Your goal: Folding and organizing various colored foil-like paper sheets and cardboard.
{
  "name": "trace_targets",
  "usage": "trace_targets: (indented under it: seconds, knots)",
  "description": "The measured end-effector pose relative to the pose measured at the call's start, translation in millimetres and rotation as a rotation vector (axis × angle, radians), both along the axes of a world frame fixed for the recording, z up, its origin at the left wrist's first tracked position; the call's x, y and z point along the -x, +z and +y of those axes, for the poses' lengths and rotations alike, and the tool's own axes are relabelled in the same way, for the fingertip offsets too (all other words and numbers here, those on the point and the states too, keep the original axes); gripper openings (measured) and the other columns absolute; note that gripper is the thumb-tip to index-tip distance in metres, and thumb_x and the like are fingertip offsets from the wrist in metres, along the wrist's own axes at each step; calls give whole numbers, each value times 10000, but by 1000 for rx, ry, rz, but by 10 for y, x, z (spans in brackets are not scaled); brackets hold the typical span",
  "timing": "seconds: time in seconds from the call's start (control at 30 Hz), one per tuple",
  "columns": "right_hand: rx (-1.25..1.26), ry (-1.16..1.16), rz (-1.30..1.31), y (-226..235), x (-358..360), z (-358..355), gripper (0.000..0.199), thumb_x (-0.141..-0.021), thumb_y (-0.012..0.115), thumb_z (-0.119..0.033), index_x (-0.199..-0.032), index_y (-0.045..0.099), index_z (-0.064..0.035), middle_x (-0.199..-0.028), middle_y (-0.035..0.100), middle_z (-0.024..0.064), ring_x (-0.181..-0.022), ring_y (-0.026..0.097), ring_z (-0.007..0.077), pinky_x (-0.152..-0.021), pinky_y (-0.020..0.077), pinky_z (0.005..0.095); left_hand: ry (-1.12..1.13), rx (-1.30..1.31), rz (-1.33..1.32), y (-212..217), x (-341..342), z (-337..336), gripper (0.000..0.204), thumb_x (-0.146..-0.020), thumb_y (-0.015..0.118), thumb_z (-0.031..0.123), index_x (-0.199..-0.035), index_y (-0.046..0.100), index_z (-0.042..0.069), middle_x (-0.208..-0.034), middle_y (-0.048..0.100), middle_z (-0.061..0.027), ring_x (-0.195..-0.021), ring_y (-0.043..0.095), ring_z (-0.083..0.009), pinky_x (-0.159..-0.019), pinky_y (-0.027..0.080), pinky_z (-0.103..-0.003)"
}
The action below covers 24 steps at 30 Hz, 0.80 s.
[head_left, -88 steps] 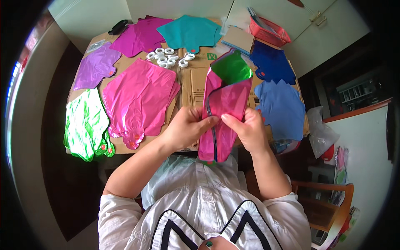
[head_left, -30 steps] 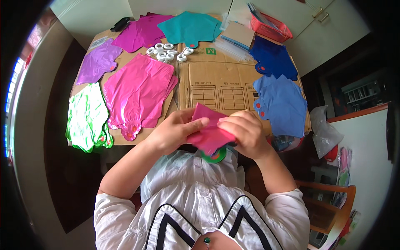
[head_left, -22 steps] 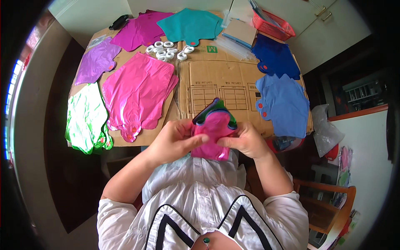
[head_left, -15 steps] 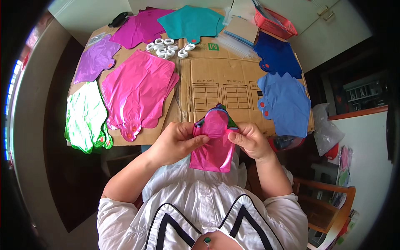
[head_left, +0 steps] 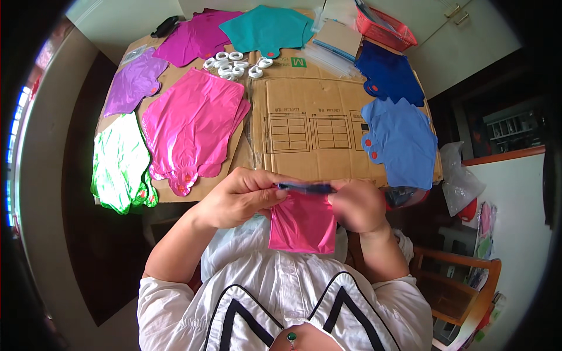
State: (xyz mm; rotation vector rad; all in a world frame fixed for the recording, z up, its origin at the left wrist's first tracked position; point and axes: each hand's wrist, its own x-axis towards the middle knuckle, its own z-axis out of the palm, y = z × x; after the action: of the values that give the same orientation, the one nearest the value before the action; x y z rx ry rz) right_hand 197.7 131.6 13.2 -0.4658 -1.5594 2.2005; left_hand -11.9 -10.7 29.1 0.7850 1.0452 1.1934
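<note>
Just past the front edge of the table, before my chest, I hold a folded bundle of flat foil balloons (head_left: pixel 302 225), pink on the side that shows, with a dark blue layer along its upper edge. My left hand (head_left: pixel 243 198) pinches the upper left corner between thumb and fingers. At the upper right corner my right hand (head_left: pixel 358 206) grips too, its thumb over the pink foil, though motion blurs most of it. Nearest to my left hand on the table lies a stack of pink foil balloons (head_left: pixel 193 126).
Cardboard (head_left: pixel 328 164) covers the table. Around it lie green (head_left: pixel 120 164), lilac (head_left: pixel 132 85), magenta (head_left: pixel 196 36), teal (head_left: pixel 266 29), dark blue (head_left: pixel 393 73) and light blue balloons (head_left: pixel 404 140). White ribbon rolls (head_left: pixel 236 56) sit mid-back, a red basket (head_left: pixel 383 32) behind. A wooden chair (head_left: pixel 492 275) stands right.
The bundle's rounded pink tab, upright before, no longer shows; its dark blue upper edge now runs straight between my hands. The bundle sits slightly lower, and my right hand has turned and blurred.
</note>
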Motion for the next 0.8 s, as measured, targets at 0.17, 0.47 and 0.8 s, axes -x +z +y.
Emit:
trace_targets:
  seconds: [0.17, 0.47, 0.8]
  knots:
    - [58, 142, 219, -101, -66, 65, 219, -826, 512, 119, -900, 708, 53, -878, 709, 127, -808, 671, 182, -753, 526, 280, -179, -233, 19, 44, 118, -1, 276, -930, 526, -32, -1157, 682, -13, -1092, 703, -132, -930, 665, -148, -798, 524, -260]
    - [-659, 204, 30, 143, 6, 226, 291, -752, 505, 121, -918, 722, 20, -861, 704, 122, -786, 675, 205, -711, 514, 281, -244, 145, 96, -10, 61, 259, 290, -984, 576, 139, -1203, 609, -49, -933, 697, -76, -794, 647, -86, -654, 561, -249]
    - [-1230, 125, 38, 75, 107, 349, 555, -733, 716, -3, -1271, 590, -54, -1273, 608, 132, -1043, 631, 210, -875, 477, 325, -136, 263, -24, -118, 98, 337, 207, -956, 621, 101, -1107, 666, -33, -931, 709, -47, -730, 612, -46, -620, 478, -188]
